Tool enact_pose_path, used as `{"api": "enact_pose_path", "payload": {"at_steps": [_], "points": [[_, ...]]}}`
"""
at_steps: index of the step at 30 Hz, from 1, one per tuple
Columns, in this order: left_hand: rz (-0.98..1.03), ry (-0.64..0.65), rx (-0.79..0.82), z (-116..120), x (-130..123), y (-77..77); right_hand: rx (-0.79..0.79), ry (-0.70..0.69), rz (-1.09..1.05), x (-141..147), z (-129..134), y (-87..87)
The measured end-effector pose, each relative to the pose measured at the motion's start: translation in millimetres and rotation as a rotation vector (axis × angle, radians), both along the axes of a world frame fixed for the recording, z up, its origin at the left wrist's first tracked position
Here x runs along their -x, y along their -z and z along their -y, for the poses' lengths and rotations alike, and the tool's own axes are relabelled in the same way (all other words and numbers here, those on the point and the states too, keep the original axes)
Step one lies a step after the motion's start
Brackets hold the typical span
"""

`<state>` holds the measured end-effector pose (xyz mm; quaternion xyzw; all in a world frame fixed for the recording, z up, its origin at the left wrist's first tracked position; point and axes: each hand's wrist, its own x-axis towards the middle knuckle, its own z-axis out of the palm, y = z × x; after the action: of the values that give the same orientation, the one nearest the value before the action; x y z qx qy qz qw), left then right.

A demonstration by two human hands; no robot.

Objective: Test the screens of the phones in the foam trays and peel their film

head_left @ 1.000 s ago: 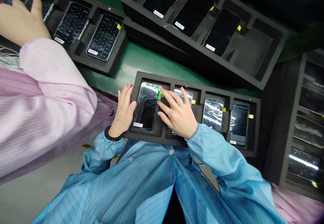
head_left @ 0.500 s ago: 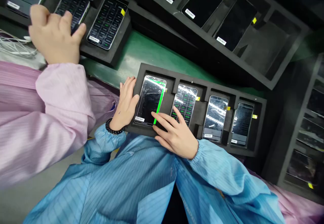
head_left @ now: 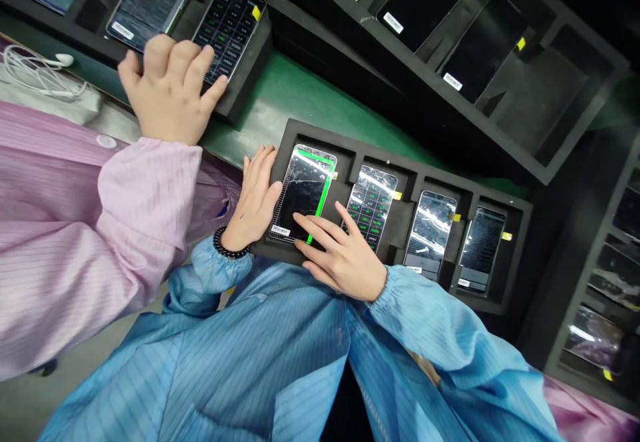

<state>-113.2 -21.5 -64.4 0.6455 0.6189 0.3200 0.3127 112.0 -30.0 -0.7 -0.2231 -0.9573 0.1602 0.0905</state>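
Note:
A black foam tray (head_left: 345,137) lies in front of me with phones in separate slots. My left hand (head_left: 254,205) rests along its left end, fingers stretched out and thumb beside the first phone. That phone (head_left: 305,185) has a dark screen with a green band along its top and right side, and a white label at the bottom. Over its lower part is my right hand (head_left: 345,255), fingers spread, the index tip on or just above the glass. The second phone (head_left: 375,195) displays a grid with green text. Further right lie a third phone (head_left: 431,229) and a fourth phone (head_left: 483,245).
At upper left a co-worker's hand (head_left: 175,89) in a pink sleeve reaches over another phone tray (head_left: 250,75). A larger tray (head_left: 545,169) with dark phones stands behind mine. White earphones (head_left: 37,72) lie at the left; more phones (head_left: 595,335) sit at the right.
My right hand's fingers have shifted slightly left over the first phone. The co-worker's hand has moved right and down, and the phone behind it now shows a different screen. The view has shifted slightly.

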Motion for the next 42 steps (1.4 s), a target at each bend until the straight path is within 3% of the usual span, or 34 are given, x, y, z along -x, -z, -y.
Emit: {"api": "enact_pose_path", "payload": {"at_steps": [8, 15, 24, 30, 35, 42], "points": [[0.021, 0.004, 0.012, 0, 1, 2.0, -0.006, -0.113, -0.016, 37, -12, 13.9], [0.033, -0.017, -0.015, 2, -1, 1.1, 0.002, -0.121, -0.073, 26, -18, 7.6], [0.034, -0.032, -0.007, 2, -2, 0.5, -0.059, 0.098, -0.006, 2, -35, -5.9], [0.049, -0.034, 0.002, 2, -2, -0.1, -0.105, 0.259, 0.054, 26, -68, 2.9], [0.043, -0.036, 0.014, 2, -3, -1.4, -0.098, 0.289, 0.082, 41, -90, 12.0], [0.043, -0.029, 0.02, 3, -2, -2.3, -0.128, 0.175, 0.055, 38, -65, 8.3]]}}
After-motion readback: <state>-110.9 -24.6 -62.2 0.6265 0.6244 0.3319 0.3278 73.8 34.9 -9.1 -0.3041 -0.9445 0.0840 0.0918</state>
